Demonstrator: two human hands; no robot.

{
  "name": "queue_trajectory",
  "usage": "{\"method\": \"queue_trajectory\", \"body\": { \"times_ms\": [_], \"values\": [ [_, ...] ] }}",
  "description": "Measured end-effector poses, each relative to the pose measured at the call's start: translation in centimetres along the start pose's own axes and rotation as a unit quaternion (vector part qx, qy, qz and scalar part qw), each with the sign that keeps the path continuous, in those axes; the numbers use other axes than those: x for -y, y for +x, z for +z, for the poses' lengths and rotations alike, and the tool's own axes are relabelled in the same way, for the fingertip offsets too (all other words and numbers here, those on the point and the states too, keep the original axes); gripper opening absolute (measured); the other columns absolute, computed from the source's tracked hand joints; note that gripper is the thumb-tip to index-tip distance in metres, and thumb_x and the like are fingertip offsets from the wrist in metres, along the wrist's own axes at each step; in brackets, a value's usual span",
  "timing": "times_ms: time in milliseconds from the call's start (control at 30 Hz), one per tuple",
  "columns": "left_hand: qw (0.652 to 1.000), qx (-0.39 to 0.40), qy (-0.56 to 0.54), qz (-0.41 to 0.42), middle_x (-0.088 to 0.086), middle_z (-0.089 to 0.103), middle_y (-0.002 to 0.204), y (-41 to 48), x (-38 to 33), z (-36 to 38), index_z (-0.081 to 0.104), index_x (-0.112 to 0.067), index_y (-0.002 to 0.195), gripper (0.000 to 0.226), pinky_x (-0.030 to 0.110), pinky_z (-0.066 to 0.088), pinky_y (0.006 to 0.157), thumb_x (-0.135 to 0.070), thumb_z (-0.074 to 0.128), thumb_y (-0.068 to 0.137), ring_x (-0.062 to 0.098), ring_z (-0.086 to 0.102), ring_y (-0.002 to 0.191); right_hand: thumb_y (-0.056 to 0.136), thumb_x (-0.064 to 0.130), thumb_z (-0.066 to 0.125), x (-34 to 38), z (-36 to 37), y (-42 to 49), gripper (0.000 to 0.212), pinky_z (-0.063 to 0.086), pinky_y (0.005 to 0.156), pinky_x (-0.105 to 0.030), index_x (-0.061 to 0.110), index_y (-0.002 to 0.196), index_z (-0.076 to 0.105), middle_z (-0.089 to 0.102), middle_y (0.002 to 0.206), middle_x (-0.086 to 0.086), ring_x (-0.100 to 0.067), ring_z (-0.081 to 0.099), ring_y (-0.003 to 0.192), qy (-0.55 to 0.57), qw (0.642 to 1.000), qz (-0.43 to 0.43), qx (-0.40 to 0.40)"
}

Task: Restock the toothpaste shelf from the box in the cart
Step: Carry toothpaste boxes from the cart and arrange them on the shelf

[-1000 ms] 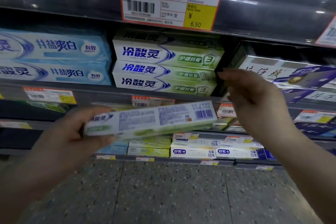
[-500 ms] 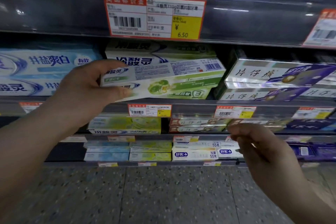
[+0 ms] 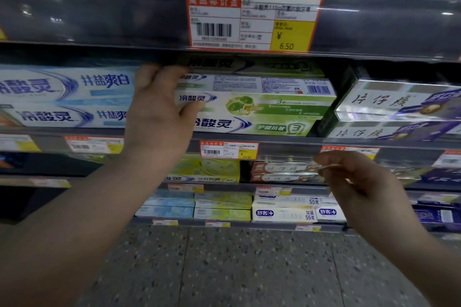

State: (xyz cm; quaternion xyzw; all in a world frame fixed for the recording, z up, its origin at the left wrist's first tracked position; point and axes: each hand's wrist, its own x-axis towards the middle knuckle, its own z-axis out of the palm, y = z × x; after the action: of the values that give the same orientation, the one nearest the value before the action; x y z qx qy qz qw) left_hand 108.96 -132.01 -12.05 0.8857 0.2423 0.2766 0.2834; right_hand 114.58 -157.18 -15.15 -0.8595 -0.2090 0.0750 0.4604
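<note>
Toothpaste box (image 3: 262, 98) — in left hand (image 3: 157, 112)

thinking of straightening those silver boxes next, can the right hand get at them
Probably yes. The right hand looks empty and sits just below the silver boxes, whose fronts are uncovered; the left hand is away on the green box.

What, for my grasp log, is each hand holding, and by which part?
The left hand grips the green toothpaste box at its left end; the right hand holds nothing.
</note>
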Motion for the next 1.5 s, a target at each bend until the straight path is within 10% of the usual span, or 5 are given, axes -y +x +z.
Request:
{"method": "queue_trajectory", "body": {
  "times_ms": [467,700,1033,1233,1500],
  "values": [
    [0.983,0.07,-0.132,-0.11,-0.018,0.043,0.11,-3.4,0.7,0.7,0.041,-0.058,0.102,0.052,-0.01,0.028,0.058,-0.011,0.057,0.086,-0.002,0.041,0.093,0.084,0.003,0.053,1.6,2.0,2.3,0.037,0.036,0.055,-0.014,0.04,0.082,0.049,0.051,0.108,0.002,0.0,0.055,0.061,0.037,0.999,0.003,-0.025],
    [0.982,0.082,-0.129,-0.111,-0.003,0.042,0.132,-3.4,1.0,1.4,0.043,-0.033,0.13,0.052,-0.011,0.026,0.052,-0.009,0.057,0.086,-0.03,0.042,0.06,0.085,0.009,0.054,2.1,2.8,2.4,0.033,0.036,0.049,-0.007,0.04,0.084,0.043,0.052,0.127,-0.009,0.009,0.056,0.063,0.035,0.999,0.017,-0.009],
    [0.976,0.082,-0.163,-0.117,-0.003,0.052,0.125,-3.6,1.2,1.2,0.051,-0.046,0.11,0.043,0.01,0.031,0.07,-0.014,0.058,0.083,-0.013,0.042,0.088,0.085,0.005,0.055,3.1,3.5,2.9,0.033,0.045,0.052,-0.026,0.036,0.085,0.043,0.06,0.08,0.007,-0.007,0.052,0.058,0.179,0.98,0.065,-0.049],
    [0.969,0.044,-0.206,-0.131,-0.015,0.057,0.106,-2.8,0.0,0.5,0.053,-0.048,0.091,0.041,0.0,0.037,0.059,-0.009,0.059,0.082,-0.028,0.046,0.069,0.084,-0.001,0.054,3.5,3.1,3.4,0.057,0.053,0.057,-0.023,0.029,0.126,0.031,0.059,0.12,0.011,-0.002,0.062,0.07,0.207,0.974,0.066,-0.059],
    [0.949,0.058,-0.276,-0.141,-0.02,0.067,0.088,-1.6,-1.2,0.3,0.06,-0.036,0.098,0.04,0.019,0.048,0.079,0.001,0.056,0.081,-0.004,0.063,0.087,0.084,0.006,0.055,4.2,2.9,4.1,0.041,0.055,0.07,-0.039,0.034,0.113,0.05,0.066,0.087,0.019,-0.007,0.064,0.077,0.18,0.981,0.058,-0.052]
  ]
}}
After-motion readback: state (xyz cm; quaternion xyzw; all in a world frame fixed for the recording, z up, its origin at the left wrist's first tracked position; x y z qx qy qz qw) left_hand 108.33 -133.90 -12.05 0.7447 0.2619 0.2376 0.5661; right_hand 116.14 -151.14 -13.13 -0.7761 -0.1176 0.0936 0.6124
